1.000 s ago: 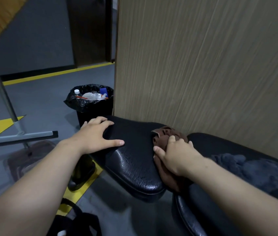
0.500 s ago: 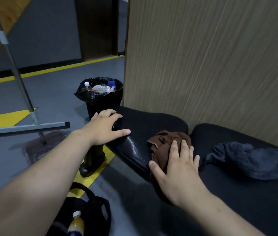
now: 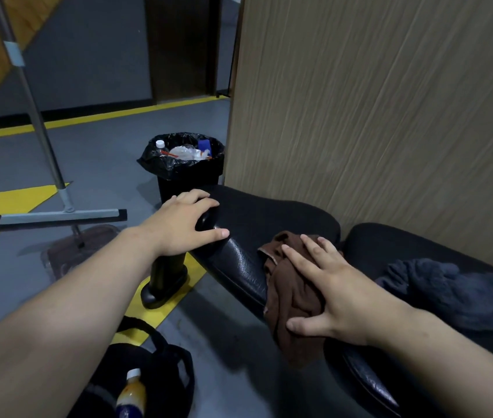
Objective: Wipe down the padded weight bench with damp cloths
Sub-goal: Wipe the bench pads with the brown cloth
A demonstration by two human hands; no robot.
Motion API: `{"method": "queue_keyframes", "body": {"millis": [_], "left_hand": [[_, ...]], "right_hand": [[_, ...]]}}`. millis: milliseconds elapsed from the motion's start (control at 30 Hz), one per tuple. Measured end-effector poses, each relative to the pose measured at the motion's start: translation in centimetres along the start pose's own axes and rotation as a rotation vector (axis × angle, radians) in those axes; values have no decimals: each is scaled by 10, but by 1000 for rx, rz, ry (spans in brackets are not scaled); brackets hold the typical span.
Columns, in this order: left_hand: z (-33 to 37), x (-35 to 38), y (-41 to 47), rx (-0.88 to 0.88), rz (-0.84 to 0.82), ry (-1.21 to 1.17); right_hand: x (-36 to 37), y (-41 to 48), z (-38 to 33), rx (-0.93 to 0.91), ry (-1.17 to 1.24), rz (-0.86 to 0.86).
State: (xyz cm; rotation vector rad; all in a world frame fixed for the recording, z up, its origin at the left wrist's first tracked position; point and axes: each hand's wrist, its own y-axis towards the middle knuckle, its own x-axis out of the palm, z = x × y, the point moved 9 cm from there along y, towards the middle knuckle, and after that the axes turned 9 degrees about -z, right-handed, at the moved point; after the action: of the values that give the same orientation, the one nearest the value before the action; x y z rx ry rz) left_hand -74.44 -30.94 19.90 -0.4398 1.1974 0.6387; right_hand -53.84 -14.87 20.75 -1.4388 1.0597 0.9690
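We keep our right hand (image 3: 338,294) spread flat on the brown cloth (image 3: 293,297), now draped lower over the weight bench (image 3: 269,218) pad's near edge. Our left hand (image 3: 185,224) stays open, braced on the pad's end. The grey cloth (image 3: 456,291) lies untouched nearby.
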Motion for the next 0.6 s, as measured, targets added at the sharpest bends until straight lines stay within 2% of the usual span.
{"method": "queue_keyframes", "body": {"millis": [267,600], "left_hand": [[-25,-4,-19,-7,69,81],[-76,-17,-42,-135,165,-5]], "right_hand": [[0,27,-61,51,-127,86],[-17,127,-116,84,-173,126]]}}
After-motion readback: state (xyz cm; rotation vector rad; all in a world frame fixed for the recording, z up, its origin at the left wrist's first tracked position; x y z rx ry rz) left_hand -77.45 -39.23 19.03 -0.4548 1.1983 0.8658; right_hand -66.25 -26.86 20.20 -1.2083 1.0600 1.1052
